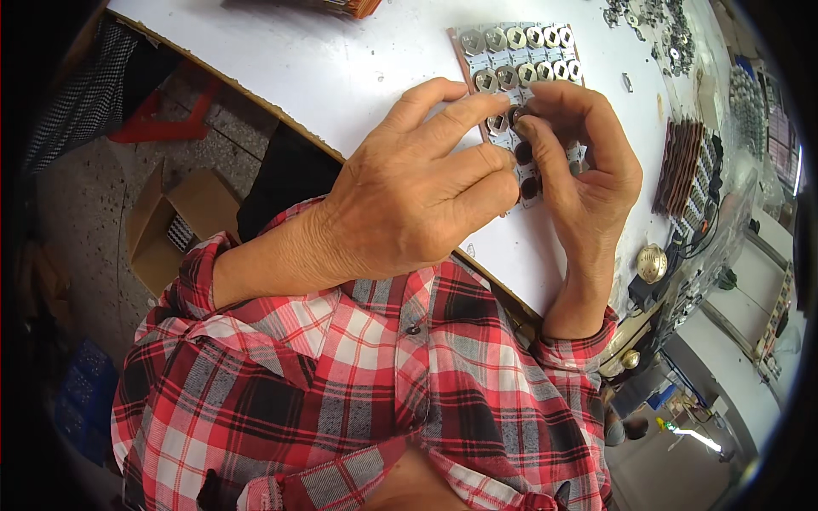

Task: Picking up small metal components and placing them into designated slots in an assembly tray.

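A circuit-board panel (503,60) lies on the white table under both my hands. Rows of round silver clips (515,37) with angular openings cover its far part, while bare dark round spots (530,187) show nearer to me. My left hand (417,183) rests palm down across the panel's left side, its bent fingers apart; its thumb is out of sight. My right hand (592,153) comes from the right, thumb and index finger pinched on a small dark round disc (515,113) at the panel. The fingers partly hide that disc and the middle rows.
Loose small metal parts (673,43) are scattered at the far right. A stack of similar boards (684,166) stands right of my hand, near a round metallic object (652,263). More boards (341,7) sit at the far edge. An open carton (200,204) is on the floor at left.
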Available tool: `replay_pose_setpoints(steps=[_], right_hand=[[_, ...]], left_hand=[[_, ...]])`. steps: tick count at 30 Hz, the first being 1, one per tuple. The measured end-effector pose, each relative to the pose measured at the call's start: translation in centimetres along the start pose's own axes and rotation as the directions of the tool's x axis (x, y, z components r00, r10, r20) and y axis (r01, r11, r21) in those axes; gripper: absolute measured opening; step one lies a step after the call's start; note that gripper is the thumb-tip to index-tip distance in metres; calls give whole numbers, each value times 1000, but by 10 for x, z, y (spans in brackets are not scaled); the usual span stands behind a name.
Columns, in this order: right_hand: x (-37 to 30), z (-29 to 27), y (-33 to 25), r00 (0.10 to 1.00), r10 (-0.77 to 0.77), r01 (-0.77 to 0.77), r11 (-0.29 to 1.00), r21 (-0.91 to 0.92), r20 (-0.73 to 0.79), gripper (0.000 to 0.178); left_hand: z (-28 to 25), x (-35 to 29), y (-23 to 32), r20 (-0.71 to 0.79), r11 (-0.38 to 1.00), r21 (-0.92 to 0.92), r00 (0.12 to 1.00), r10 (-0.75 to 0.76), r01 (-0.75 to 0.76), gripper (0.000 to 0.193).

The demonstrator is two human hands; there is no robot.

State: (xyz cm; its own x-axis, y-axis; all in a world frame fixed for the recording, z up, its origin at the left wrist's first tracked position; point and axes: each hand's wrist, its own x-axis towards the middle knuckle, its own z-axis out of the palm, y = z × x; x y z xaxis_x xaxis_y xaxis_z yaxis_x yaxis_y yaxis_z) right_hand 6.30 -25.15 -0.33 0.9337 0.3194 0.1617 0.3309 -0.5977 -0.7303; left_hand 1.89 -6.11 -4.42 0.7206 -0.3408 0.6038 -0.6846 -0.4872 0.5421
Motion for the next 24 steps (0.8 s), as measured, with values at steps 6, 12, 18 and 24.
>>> replay_pose_setpoints(steps=[6,12,18,24], right_hand=[[2,-1,4,999,30,-34,994,101,39,29],[6,-3,5,980,-159,167,984,-59,120,25],[2,-5,2,992,25,8,967,255,-126,20],[-1,-16,-3,980,201,-158,765,625,3,15]], left_hand=[[2,0,0,-4,1000,15,1000,7,-7,12],[1,-3,-3,-10,1000,-3,1000,10,-10,12],[-14,3,-4,-183,978,-205,983,-10,-28,20],[-12,13,3,7,491,-802,827,-562,340,21]])
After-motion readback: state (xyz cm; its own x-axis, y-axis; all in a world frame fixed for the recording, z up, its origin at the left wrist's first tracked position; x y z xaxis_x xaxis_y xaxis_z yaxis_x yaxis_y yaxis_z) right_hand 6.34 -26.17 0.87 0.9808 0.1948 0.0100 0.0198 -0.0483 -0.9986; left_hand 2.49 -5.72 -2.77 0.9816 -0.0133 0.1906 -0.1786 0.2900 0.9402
